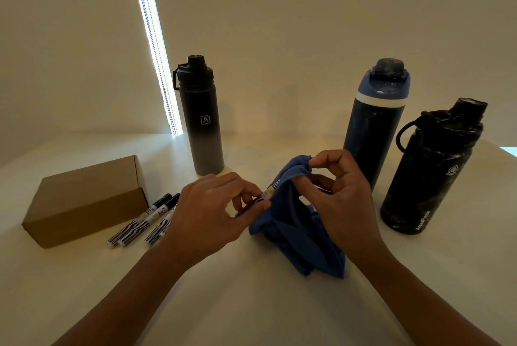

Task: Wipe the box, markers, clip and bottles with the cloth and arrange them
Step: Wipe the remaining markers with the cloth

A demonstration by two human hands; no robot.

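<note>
My left hand (212, 211) pinches one end of a marker (267, 193) above the table. My right hand (338, 191) grips the blue cloth (296, 231), wrapped round the marker's other end; the cloth's lower folds rest on the table. Three more markers (148, 224) lie side by side beside the brown cardboard box (84, 201) at the left. A black-to-grey bottle (201, 121) stands behind my left hand. A dark blue bottle (373, 124) and a black speckled bottle (428, 172) stand at the right. No clip is visible.
The pale table (251, 303) runs back to a wall, with a bright window strip (152, 38) at the back left. The table's right edge lies just past the speckled bottle.
</note>
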